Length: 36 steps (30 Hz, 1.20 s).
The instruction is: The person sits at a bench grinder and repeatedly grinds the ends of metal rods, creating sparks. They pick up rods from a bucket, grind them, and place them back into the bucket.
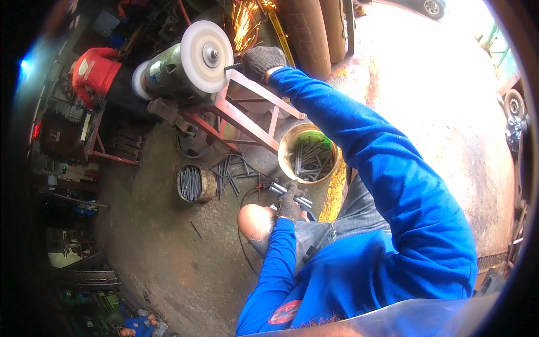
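My right hand (263, 63), in a dark knit glove, is closed around a short dark metal rod (233, 66). The rod's tip is at the face of a pale round grinding wheel (196, 48); whether it touches I cannot tell. This wheel sits on one end of a green bench grinder (167, 70) on a reddish metal stand (247, 106). Down by my knee, my gloved left hand (289, 202) is closed on several grey metal rods (303, 200). Just beyond that hand stands a round bucket (284, 163) with many similar rods inside.
A smaller tub (208, 184) full of rods stands left of the bucket, with loose rods (227, 173) on the floor between. A cable (241, 236) runs by my knee. Orange sparks (245, 25) fly behind the wheel, beside tall cylinders (303, 33). A person in red (96, 73) works at far left.
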Motion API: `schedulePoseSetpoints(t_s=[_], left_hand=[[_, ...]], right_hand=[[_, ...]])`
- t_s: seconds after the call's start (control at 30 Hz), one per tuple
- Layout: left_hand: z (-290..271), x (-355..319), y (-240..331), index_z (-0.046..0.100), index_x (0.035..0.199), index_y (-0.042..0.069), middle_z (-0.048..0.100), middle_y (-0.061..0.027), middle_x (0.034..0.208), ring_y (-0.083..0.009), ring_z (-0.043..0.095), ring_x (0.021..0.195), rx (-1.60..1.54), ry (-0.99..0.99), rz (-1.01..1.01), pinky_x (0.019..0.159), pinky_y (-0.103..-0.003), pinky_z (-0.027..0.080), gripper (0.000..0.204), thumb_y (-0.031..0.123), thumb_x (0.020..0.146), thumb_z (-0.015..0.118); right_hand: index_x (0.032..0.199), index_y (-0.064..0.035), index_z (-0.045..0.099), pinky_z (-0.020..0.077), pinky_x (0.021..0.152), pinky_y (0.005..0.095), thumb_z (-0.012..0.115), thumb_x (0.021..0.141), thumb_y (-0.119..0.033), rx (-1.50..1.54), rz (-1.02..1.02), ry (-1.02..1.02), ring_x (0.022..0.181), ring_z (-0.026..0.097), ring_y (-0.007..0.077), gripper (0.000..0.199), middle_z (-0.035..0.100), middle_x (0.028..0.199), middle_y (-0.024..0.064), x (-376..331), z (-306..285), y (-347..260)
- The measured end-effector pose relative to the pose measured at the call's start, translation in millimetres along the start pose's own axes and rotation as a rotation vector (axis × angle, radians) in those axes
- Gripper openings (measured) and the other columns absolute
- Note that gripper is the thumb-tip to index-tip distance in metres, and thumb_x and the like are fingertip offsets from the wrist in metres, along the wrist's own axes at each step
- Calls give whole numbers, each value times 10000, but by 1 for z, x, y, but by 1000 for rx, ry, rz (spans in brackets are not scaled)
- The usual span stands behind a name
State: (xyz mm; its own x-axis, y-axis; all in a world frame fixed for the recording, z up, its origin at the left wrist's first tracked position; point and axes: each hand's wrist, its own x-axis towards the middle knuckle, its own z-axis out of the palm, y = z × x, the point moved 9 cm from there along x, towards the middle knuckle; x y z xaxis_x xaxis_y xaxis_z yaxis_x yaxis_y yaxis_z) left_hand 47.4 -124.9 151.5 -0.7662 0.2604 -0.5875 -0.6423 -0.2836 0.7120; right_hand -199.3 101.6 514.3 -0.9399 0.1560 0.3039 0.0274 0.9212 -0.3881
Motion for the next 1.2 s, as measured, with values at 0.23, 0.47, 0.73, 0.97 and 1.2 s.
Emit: schedulePoseSetpoints(t_s=[0.23, 0.47, 0.73, 0.97, 1.2], left_hand=[[1, -1, 6, 580, 1076, 56, 563, -55, 686, -144, 560, 649, 132, -33, 102, 832, -386, 563, 188, 169, 932, 625], [-2, 4, 5, 596, 1067, 86, 552, -41, 689, -133, 540, 624, 157, -42, 145, 792, -390, 565, 203, 200, 912, 663], [-1, -1, 1, 555, 1066, 54, 555, -57, 729, -140, 568, 679, 38, -19, 13, 861, -350, 560, 182, 180, 943, 602], [-4, 1, 2, 574, 1058, 45, 589, -68, 739, -144, 589, 701, 200, -36, 75, 808, -330, 561, 181, 191, 952, 580], [-6, 2, -4, 622, 990, 27, 603, -67, 734, -155, 597, 710, 58, 37, -14, 814, -339, 556, 180, 198, 943, 596]], right_hand=[[942, -165, 754, 550, 727, 455, 580, 803, -231, -40, 3, 43, 858, 702, 328, 233, 713, 906, 159, 2, 4, 5], [903, -145, 748, 547, 711, 451, 619, 780, -186, 23, -53, 139, 846, 699, 330, 183, 703, 877, 172, 2, 1, 0], [933, -153, 745, 548, 733, 446, 606, 812, -200, 42, -46, 108, 862, 698, 324, 190, 710, 916, 139, -1, -1, -1], [940, -151, 748, 550, 750, 442, 582, 817, -205, 39, -35, 62, 878, 699, 322, 213, 711, 929, 149, -4, -5, -3], [964, -185, 747, 552, 748, 440, 572, 799, -195, 30, -23, 28, 891, 698, 321, 241, 713, 936, 133, -2, 2, 2]])
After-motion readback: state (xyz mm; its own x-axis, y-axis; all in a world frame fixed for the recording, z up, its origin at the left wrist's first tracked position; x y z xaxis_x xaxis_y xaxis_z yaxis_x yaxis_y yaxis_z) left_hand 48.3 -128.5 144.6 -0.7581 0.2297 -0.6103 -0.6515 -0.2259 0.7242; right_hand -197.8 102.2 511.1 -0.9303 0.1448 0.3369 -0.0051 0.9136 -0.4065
